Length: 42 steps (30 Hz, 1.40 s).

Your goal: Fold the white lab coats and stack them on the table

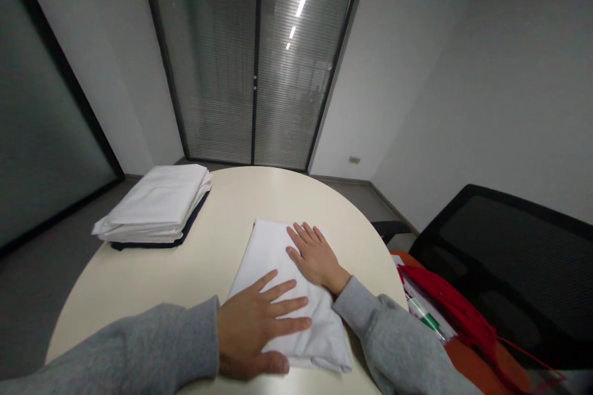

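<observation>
A folded white cloth [269, 247] lies flat on the round cream table [259, 191] in front of me; it may be a garment, but its kind does not show. My left hand [262, 324] rests over its near left part, palm down with fingers spread. Farther up on the right side of the cloth, my right hand [315, 256] lies flat with its fingers stretched out. Neither hand grips anything. Small wrinkles show near the cloth's lower right corner.
At the table's left edge sits a stack of folded white cloths [157, 197] with a dark one [194, 219] at the bottom. To the right stands a black mesh chair [500, 265], its orange seat [504, 361] carrying a red item [449, 302] and a clear plastic package [426, 315].
</observation>
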Motion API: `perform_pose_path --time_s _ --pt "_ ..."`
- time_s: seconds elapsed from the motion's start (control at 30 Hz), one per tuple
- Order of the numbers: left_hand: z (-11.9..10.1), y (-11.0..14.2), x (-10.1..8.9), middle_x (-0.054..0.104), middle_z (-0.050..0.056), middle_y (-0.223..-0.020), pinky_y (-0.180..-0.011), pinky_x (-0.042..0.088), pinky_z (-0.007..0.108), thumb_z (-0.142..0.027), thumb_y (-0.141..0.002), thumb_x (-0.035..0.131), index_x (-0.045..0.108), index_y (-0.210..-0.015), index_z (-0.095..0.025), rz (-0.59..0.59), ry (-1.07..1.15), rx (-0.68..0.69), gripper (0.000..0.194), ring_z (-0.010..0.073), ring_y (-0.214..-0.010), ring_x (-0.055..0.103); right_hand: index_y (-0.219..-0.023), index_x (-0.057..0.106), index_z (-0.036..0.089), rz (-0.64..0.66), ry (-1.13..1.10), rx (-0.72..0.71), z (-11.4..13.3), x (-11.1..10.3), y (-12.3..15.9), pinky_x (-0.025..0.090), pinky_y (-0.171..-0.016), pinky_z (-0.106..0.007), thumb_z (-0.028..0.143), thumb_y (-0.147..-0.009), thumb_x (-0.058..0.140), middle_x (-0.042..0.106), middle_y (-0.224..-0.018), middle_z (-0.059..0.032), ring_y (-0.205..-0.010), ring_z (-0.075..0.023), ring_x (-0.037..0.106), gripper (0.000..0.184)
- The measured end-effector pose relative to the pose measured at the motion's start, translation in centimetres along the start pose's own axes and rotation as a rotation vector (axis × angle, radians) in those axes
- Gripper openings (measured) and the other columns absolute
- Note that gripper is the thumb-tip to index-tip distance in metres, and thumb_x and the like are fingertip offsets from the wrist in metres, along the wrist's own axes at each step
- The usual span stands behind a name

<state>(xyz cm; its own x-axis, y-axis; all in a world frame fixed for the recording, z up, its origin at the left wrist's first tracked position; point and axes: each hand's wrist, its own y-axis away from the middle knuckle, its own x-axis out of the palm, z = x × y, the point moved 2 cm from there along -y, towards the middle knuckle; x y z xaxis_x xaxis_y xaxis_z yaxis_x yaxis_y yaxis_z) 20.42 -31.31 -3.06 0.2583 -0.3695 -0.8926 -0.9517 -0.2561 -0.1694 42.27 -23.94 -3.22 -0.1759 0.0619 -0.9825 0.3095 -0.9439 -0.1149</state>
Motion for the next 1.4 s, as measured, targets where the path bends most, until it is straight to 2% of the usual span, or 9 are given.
perform_pose_path --time_s 0.17,0.33,0.47,0.57,0.73,0.9,0.97,1.2,1.4 --pt "1.2 -0.2 -2.5 0.042 0.006 -0.165 -0.128 0.008 0.06 -0.066 -0.1 0.049 0.044 -0.158 -0.034 -0.005 0.098 -0.007 0.067 0.037 -0.155 0.032 -0.159 0.042 0.019 -0.021 -0.005 0.097 -1.5 -0.1 -1.5 0.022 -0.125 -0.049 0.053 -0.109 0.032 0.043 -0.163 -0.0103 -0.152 -0.0294 0.036 0.061" --pt "7.5 -1.6 -6.5 0.043 0.006 -0.164 -0.129 -0.002 0.052 -0.049 -0.1 0.059 0.056 -0.151 -0.031 -0.418 0.202 -0.264 0.054 0.0309 -0.158 0.026 -0.148 0.055 0.021 -0.107 -0.014 0.114 -1.7 -0.4 -2.2 0.031 -0.119 -0.042 0.048 -0.109 0.036 0.058 -0.15 -0.0109 -0.138 -0.0245 0.05 0.051" --pt "12.6 -2.0 -5.9 0.056 0.008 -0.155 -0.128 -0.004 0.049 -0.053 -0.082 0.081 0.068 -0.136 -0.03 -0.501 0.411 -0.361 0.06 0.0316 -0.154 0.035 -0.156 0.046 0.023 -0.112 0.021 0.064 -1.6 -0.4 -2.0 0.016 -0.126 -0.048 0.047 -0.11 0.034 0.048 -0.16 -0.0099 -0.151 -0.0258 0.036 0.054" --pt "14.3 -1.7 -5.0 0.058 0.01 -0.152 -0.128 -0.004 0.049 -0.053 -0.077 0.084 0.071 -0.13 -0.029 -0.531 0.456 -0.423 0.059 0.0321 -0.152 0.039 -0.159 0.042 0.022 -0.037 0.013 0.076 -1.7 -0.1 -1.9 0.015 -0.126 -0.049 0.05 -0.11 0.03 0.044 -0.163 -0.0092 -0.153 -0.0265 0.032 0.057" --pt "10.6 -1.5 -5.9 0.055 0.012 -0.155 -0.127 -0.01 0.053 -0.048 -0.084 0.079 0.071 -0.13 -0.026 -0.507 0.262 -0.353 0.051 0.0355 -0.156 0.03 -0.154 0.048 0.018 -0.012 0.041 0.087 -1.5 -0.9 -2.0 0.025 -0.121 -0.044 0.049 -0.109 0.036 0.052 -0.156 -0.0129 -0.144 -0.0263 0.044 0.056" --pt "1.7 -1.8 -3.6 0.043 0.01 -0.164 -0.129 0.012 0.057 -0.06 -0.095 0.062 0.047 -0.157 -0.029 -0.161 0.106 -0.047 0.071 0.0359 -0.154 0.034 -0.137 0.065 0.018 0.086 0.048 0.06 -2.1 -3.2 -3.6 0.041 -0.106 -0.038 0.053 -0.101 0.054 0.068 -0.133 -0.0147 -0.123 -0.0284 0.06 0.052" --pt "-0.4 -1.7 -1.9 0.041 0.009 -0.165 -0.128 0.01 0.061 -0.068 -0.096 0.054 0.04 -0.161 -0.03 -0.077 0.085 0.025 0.076 0.0373 -0.154 0.035 -0.128 0.071 0.017 0.17 0.048 0.054 -2.6 -4.1 -4.8 0.046 -0.099 -0.035 0.057 -0.094 0.063 0.071 -0.126 -0.0145 -0.115 -0.0285 0.066 0.053" --pt "-0.6 -1.4 -0.9 0.039 0.007 -0.166 -0.127 0.007 0.065 -0.075 -0.097 0.045 0.038 -0.161 -0.032 -0.034 0.052 0.058 0.078 0.0389 -0.155 0.03 -0.107 0.078 0.021 0.354 0.092 0.035 -1.2 -7.0 -7.5 0.05 -0.077 -0.03 0.042 -0.071 0.087 0.079 -0.106 -0.0099 -0.094 -0.0279 0.073 0.042" --pt "-0.6 -1.5 -1.7 0.037 0.007 -0.167 -0.128 0.008 0.062 -0.072 -0.099 0.043 0.04 -0.161 -0.03 -0.016 0.074 0.043 0.074 0.0375 -0.157 0.026 -0.116 0.071 0.024 0.196 0.159 -0.014 3.0 -10.3 -3.2 0.047 -0.088 -0.039 0.029 -0.088 0.067 0.076 -0.112 -0.0138 -0.104 -0.0324 0.07 0.029"
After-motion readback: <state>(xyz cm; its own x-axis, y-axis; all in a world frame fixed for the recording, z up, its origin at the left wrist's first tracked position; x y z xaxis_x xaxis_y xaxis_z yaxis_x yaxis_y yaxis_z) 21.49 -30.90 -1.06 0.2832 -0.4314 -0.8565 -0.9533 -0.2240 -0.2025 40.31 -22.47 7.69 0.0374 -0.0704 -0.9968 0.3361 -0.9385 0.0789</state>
